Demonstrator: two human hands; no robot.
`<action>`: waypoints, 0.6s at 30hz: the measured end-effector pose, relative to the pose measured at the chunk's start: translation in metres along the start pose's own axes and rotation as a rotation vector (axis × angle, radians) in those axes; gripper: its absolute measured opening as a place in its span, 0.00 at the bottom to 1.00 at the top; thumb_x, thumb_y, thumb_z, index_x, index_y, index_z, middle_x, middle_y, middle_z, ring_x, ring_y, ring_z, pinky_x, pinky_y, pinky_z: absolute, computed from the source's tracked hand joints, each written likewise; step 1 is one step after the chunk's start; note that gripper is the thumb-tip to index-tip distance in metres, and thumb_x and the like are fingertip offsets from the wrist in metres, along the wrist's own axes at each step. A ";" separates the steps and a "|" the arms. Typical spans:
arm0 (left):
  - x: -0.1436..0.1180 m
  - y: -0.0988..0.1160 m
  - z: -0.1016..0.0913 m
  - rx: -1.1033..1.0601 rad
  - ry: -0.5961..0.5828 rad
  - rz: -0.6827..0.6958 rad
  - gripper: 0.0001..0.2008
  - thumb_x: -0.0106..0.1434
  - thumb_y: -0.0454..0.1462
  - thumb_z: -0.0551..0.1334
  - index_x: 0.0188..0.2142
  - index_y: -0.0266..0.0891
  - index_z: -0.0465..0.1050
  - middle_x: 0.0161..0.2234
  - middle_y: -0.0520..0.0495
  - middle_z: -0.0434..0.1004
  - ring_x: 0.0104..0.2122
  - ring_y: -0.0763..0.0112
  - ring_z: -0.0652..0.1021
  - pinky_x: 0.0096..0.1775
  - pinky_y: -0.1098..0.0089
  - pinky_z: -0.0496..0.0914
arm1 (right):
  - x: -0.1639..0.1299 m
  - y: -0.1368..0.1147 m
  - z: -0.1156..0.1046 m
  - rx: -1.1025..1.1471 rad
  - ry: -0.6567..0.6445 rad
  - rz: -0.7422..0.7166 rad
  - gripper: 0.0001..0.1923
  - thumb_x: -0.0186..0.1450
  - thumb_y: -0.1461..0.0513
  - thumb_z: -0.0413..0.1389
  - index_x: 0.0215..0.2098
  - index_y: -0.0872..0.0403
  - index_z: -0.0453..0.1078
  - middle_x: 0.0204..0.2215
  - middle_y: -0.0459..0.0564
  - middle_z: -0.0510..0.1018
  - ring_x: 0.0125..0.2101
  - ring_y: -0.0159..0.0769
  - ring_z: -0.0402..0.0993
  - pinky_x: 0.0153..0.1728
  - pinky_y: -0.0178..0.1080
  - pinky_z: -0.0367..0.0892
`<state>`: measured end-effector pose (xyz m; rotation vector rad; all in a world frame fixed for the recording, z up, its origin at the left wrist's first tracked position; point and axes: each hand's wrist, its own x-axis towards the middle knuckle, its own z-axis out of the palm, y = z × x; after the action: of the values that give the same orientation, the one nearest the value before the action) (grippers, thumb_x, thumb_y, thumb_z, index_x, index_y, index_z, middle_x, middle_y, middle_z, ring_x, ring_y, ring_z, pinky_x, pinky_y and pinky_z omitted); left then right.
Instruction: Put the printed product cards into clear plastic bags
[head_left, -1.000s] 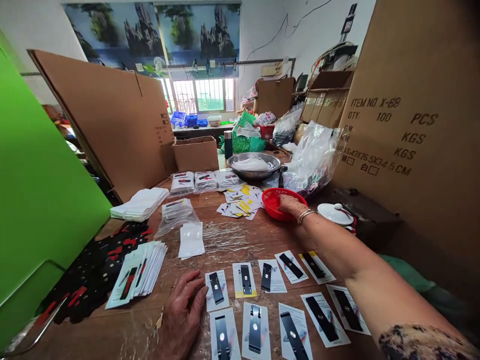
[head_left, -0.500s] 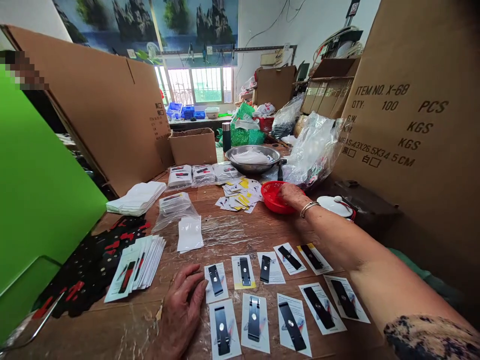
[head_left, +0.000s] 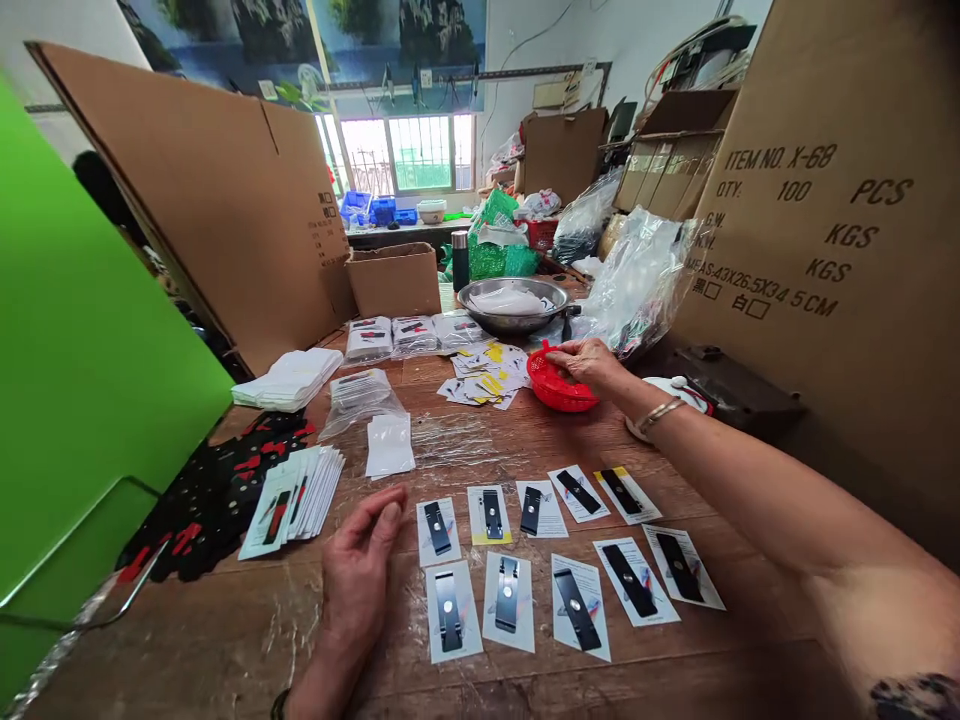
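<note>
A person's right hand [head_left: 592, 362] is reaching across a cluttered wooden worktop [head_left: 247, 620] and gripping the near rim of a small red basket [head_left: 559, 385], fingers curled together over its edge. The basket is sitting toward the far right of the worktop, just in front of a steel bowl [head_left: 514, 302] and beside a scatter of yellow-and-white printed cards [head_left: 484, 380]. A bangle [head_left: 660, 412] is hanging at the wrist.

The left hand [head_left: 358, 570] is lying on the worktop near the front edge — fingers relaxed and loosely apart, holding nothing — just left of two rows of white cards [head_left: 551, 555], each bearing a black strip-shaped part. The nearest card of the upper row is lying just beside the fingertips; whether they are touching it cannot be told.

To the left, a fanned stack of similar cards [head_left: 296, 495] is resting against a heap of black and red parts [head_left: 217, 495]. Clear bags [head_left: 360, 395] and a pile of white pouches [head_left: 289, 378] are lying farther back, with large cardboard cartons [head_left: 817, 230] standing at the right.
</note>
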<state>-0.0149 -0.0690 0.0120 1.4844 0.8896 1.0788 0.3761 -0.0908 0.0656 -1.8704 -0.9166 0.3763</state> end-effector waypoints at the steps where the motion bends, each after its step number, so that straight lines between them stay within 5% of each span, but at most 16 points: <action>1: -0.002 0.008 0.008 -0.193 -0.043 -0.139 0.16 0.60 0.48 0.64 0.41 0.39 0.77 0.44 0.42 0.80 0.47 0.60 0.78 0.53 0.54 0.71 | -0.017 -0.011 0.009 0.025 -0.055 -0.013 0.14 0.63 0.55 0.62 0.29 0.58 0.75 0.16 0.45 0.71 0.16 0.28 0.63 0.17 0.31 0.59; 5: -0.014 0.037 0.042 -0.802 -0.197 -0.590 0.18 0.66 0.49 0.56 0.42 0.37 0.75 0.42 0.42 0.80 0.44 0.63 0.79 0.48 0.58 0.74 | -0.113 -0.054 0.053 0.199 -0.564 -0.185 0.14 0.66 0.54 0.57 0.31 0.55 0.76 0.21 0.46 0.76 0.18 0.28 0.67 0.18 0.30 0.61; 7: -0.024 0.045 0.053 -0.994 -0.206 -0.702 0.22 0.68 0.50 0.52 0.39 0.34 0.75 0.36 0.43 0.80 0.37 0.65 0.80 0.44 0.60 0.75 | -0.162 -0.068 0.071 0.169 -0.700 -0.331 0.10 0.67 0.58 0.55 0.34 0.53 0.77 0.27 0.47 0.79 0.24 0.31 0.73 0.25 0.32 0.67; 12: -0.055 0.049 0.050 -1.171 0.011 -0.818 0.19 0.71 0.41 0.52 0.33 0.30 0.74 0.28 0.44 0.78 0.28 0.72 0.79 0.35 0.72 0.74 | -0.231 -0.078 0.088 -0.019 -0.666 -0.737 0.11 0.67 0.67 0.53 0.43 0.52 0.75 0.39 0.52 0.80 0.38 0.38 0.77 0.40 0.37 0.70; 18: -0.082 0.048 0.034 -1.225 0.064 -0.824 0.16 0.70 0.36 0.53 0.33 0.29 0.74 0.31 0.40 0.80 0.33 0.64 0.81 0.41 0.62 0.76 | -0.242 -0.076 0.081 -0.050 -0.649 -0.502 0.18 0.60 0.73 0.50 0.45 0.53 0.73 0.36 0.50 0.82 0.36 0.37 0.79 0.39 0.37 0.71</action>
<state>-0.0091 -0.1649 0.0441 0.0277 0.5625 0.7515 0.1329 -0.1989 0.0614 -1.4947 -1.7932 0.6643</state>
